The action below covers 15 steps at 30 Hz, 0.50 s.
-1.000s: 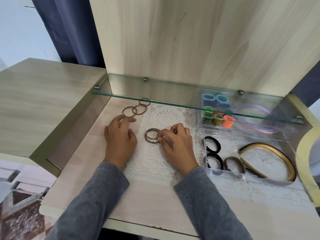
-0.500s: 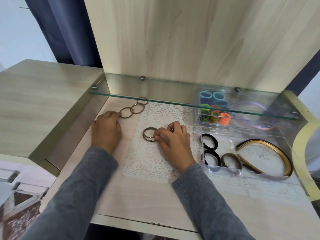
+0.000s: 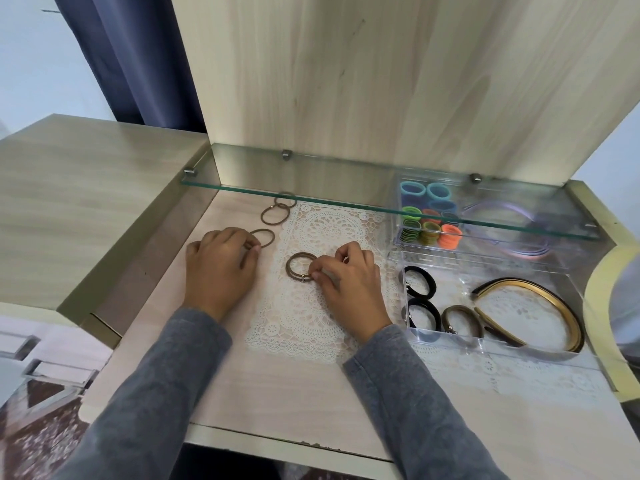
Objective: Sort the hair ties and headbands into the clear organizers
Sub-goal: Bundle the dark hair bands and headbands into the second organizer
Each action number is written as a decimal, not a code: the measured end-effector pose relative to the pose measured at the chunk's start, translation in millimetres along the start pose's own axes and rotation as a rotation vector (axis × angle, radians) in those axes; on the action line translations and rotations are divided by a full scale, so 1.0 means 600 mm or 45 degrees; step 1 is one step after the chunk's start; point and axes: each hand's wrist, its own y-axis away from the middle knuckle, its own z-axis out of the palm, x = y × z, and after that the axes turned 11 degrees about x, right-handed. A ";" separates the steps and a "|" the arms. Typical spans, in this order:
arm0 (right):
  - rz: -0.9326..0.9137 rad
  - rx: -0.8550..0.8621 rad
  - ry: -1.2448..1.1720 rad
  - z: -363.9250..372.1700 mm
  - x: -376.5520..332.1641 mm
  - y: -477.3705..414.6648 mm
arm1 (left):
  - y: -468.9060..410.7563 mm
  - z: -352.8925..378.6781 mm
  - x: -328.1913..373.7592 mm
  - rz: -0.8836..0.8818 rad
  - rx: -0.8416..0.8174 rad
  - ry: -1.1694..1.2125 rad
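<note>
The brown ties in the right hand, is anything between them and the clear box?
Nothing visible blocks the way. The right hand pinches the brown ties on the lace mat; the clear box sits just right, open on top, with only its low wall to lift over.

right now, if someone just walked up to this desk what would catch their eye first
Probably the bright hair ties stacked in the far clear organizer under the glass shelf, and the gold headband in the nearer one. At centre, the right hand pinches brown ties on a lace doily; the left hand touches another.
</note>
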 end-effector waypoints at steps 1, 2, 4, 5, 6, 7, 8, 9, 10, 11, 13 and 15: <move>-0.005 0.002 0.000 0.000 0.000 0.000 | 0.003 0.002 0.005 0.003 0.017 0.031; -0.005 0.002 -0.005 0.000 0.001 0.000 | 0.006 0.004 0.011 0.012 0.037 0.068; 0.020 0.003 -0.042 0.001 0.002 0.000 | 0.012 0.007 0.025 0.038 0.066 0.137; 0.042 0.016 -0.078 0.002 0.003 0.000 | 0.016 0.009 0.033 0.049 0.075 0.163; 0.067 0.039 -0.121 0.003 0.004 0.000 | 0.019 0.009 0.040 0.064 0.083 0.183; 0.096 0.072 -0.169 0.003 0.005 0.000 | 0.022 0.010 0.045 0.086 0.090 0.198; 0.132 0.106 -0.220 0.004 0.006 0.000 | 0.025 0.011 0.049 0.119 0.101 0.208; 0.177 0.135 -0.267 0.004 0.007 0.000 | 0.028 0.011 0.051 0.154 0.117 0.214; 0.226 0.158 -0.308 0.004 0.007 -0.001 | 0.030 0.011 0.051 0.185 0.132 0.218; 0.265 0.184 -0.337 0.005 0.007 -0.001 | 0.032 0.011 0.050 0.214 0.144 0.228; 0.306 0.243 -0.361 0.007 0.008 -0.002 | 0.033 0.011 0.049 0.279 0.160 0.266; 0.320 0.266 -0.358 0.008 0.009 -0.003 | 0.035 0.013 0.051 0.357 0.155 0.284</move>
